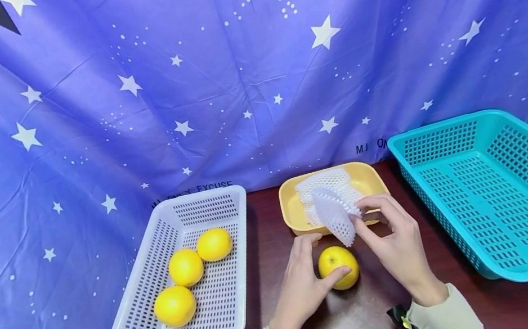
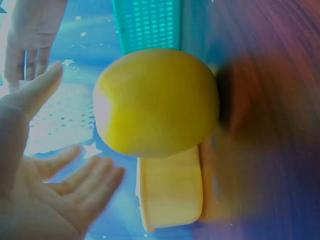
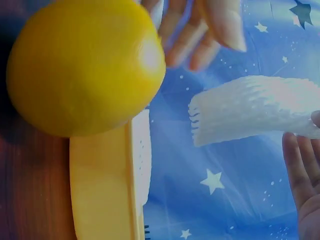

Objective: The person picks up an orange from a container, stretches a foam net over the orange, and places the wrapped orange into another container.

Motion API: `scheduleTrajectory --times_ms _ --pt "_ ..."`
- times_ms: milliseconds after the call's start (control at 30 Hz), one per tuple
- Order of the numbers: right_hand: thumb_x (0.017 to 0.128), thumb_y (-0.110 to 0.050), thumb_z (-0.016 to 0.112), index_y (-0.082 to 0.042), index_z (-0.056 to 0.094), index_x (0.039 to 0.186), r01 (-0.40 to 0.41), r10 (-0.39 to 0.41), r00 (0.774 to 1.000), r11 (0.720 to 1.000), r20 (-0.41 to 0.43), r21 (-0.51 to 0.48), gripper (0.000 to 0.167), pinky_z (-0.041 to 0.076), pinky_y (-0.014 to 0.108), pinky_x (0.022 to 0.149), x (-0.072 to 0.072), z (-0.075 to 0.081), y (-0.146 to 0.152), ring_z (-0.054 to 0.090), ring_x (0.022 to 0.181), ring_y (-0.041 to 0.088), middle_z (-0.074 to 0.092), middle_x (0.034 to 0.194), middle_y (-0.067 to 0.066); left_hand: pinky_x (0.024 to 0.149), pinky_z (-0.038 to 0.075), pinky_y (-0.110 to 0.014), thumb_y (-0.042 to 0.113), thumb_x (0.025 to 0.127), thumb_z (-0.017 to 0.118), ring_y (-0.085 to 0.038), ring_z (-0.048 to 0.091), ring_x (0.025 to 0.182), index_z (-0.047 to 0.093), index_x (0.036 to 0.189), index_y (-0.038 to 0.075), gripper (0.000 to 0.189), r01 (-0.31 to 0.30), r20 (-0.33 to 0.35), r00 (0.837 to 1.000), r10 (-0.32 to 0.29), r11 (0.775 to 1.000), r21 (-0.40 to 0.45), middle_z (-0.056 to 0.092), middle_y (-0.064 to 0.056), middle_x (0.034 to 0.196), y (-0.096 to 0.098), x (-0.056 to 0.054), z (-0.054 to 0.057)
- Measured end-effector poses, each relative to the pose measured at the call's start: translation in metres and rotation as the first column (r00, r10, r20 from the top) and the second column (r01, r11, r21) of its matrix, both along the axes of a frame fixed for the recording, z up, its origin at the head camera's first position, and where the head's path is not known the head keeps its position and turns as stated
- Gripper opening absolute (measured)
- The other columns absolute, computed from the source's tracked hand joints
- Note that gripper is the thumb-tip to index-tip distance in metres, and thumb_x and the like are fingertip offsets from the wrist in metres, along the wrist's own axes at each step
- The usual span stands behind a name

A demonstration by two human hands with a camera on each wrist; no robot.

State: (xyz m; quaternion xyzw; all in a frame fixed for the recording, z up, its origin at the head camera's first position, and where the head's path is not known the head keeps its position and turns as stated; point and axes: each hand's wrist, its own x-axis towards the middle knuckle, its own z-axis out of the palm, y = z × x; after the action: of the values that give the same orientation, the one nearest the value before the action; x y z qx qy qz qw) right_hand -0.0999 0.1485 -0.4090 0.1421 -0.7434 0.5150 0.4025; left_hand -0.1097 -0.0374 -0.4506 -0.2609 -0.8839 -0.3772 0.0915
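Note:
A yellow orange (image 1: pixel 332 261) rests on the table in front of the yellow tray. Over it, my right hand (image 1: pixel 398 241) pinches a white foam net sleeve (image 1: pixel 332 217) between thumb and fingertips. The sleeve hangs with its open end down in the head view and looks hollow in the right wrist view (image 3: pixel 250 111). My left hand (image 1: pixel 302 284) is at the orange's left side, thumb in front of the fruit and fingers extended. The left wrist view shows a gap between the left hand (image 2: pixel 65 195) and the orange (image 2: pixel 160 102).
Behind the orange, a yellow tray (image 1: pixel 293 214) holds more white foam net (image 1: pixel 344 184). At left, a white basket (image 1: pixel 238 299) contains three oranges (image 1: pixel 186 267). A teal basket (image 1: pixel 481 211) stands at right. A blue star-patterned cloth (image 1: pixel 239 66) hangs behind the dark wood table (image 1: pixel 264 221).

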Motion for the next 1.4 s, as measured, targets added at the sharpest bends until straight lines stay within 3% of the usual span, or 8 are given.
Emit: scheduleTrajectory --times_ms 133,267,600,833,967,1133,1267,1400 --pt "0.07 0.023 0.073 0.003 0.066 0.1 -0.036 0.036 0.999 0.999 -0.028 -0.014 0.037 0.053 0.012 0.074 0.004 0.005 -0.007 0.063 0.084 0.005 0.062 0.098 0.015 0.097 0.05 -0.029 0.04 0.083 0.079 -0.014 0.059 0.111 0.05 0.129 0.014 0.06 0.062 -0.067 0.996 -0.053 0.987 0.146 0.052 0.0 0.126 0.002 0.0 0.004" --pt "0.069 0.025 0.073 0.004 0.065 0.1 -0.059 0.058 0.998 0.998 -0.038 -0.02 0.038 0.054 0.013 0.074 0.008 0.008 -0.013 0.063 0.084 0.005 0.061 0.096 0.014 0.089 0.055 -0.028 0.032 0.084 0.08 -0.016 0.063 0.103 0.051 0.123 0.014 0.051 0.085 -0.052 0.996 -0.073 0.953 0.291 0.052 0.001 0.122 0.005 0.002 0.009" --pt "0.069 0.023 0.075 0.001 0.064 0.103 -0.088 0.088 0.996 0.996 -0.019 0.003 0.042 0.055 0.014 0.073 0.012 0.009 -0.02 0.062 0.084 0.006 0.06 0.096 0.006 0.071 0.057 -0.023 0.021 0.093 0.071 -0.007 0.062 0.083 0.06 0.103 0.014 0.016 0.033 -0.088 0.996 0.0 0.927 0.375 0.059 0.003 0.1 0.005 0.002 0.013" --pt "0.088 0.009 0.066 0.001 0.063 0.109 -0.057 0.055 0.991 0.998 0.121 0.013 0.022 0.053 0.013 0.079 0.015 0.007 -0.011 0.061 0.089 0.005 0.061 0.101 0.006 0.069 0.058 -0.025 0.017 0.091 0.073 -0.011 0.066 0.083 0.061 0.102 0.012 0.017 0.006 -0.032 0.999 0.011 0.881 0.472 0.063 0.001 0.098 0.002 0.0 0.015" --pt "0.1 -0.006 0.055 0.0 0.062 0.112 -0.04 0.019 0.957 0.997 0.288 0.066 0.014 0.054 0.016 0.075 0.014 0.002 -0.006 0.064 0.083 0.008 0.064 0.097 0.005 0.069 0.059 -0.025 0.016 0.09 0.074 -0.012 0.066 0.083 0.06 0.102 0.012 0.018 -0.006 -0.021 1.0 0.019 0.862 0.507 0.064 0.0 0.097 0.002 0.002 0.017" --pt "0.108 -0.021 0.042 -0.007 0.061 0.115 -0.141 0.064 0.877 0.982 0.477 0.127 0.025 0.057 0.028 0.074 0.011 -0.003 -0.005 0.067 0.08 0.017 0.068 0.093 0.003 0.069 0.059 -0.026 0.016 0.089 0.075 -0.011 0.065 0.081 0.06 0.102 0.013 0.02 0.015 0.003 1.0 -0.02 0.858 0.513 0.062 0.002 0.099 0.002 0.006 0.022" --pt "0.108 -0.021 0.039 -0.009 0.061 0.117 -0.22 0.146 0.839 0.972 0.524 0.083 0.026 0.056 0.03 0.076 0.011 -0.006 -0.007 0.066 0.083 0.016 0.068 0.096 0.004 0.071 0.058 -0.027 0.019 0.089 0.075 -0.01 0.063 0.085 0.06 0.101 0.015 0.02 0.059 0.021 0.997 -0.08 0.867 0.495 0.061 0.002 0.101 0.002 0.007 0.024" --pt "0.108 -0.021 0.041 -0.008 0.061 0.121 -0.223 0.186 0.832 0.975 0.523 0.009 0.027 0.055 0.027 0.08 0.012 -0.005 -0.007 0.063 0.091 0.008 0.068 0.109 0.007 0.074 0.059 -0.03 0.021 0.088 0.076 -0.01 0.063 0.088 0.062 0.108 0.017 0.025 0.103 0.051 0.989 -0.142 0.885 0.454 0.061 0.002 0.107 0.001 0.008 0.025"
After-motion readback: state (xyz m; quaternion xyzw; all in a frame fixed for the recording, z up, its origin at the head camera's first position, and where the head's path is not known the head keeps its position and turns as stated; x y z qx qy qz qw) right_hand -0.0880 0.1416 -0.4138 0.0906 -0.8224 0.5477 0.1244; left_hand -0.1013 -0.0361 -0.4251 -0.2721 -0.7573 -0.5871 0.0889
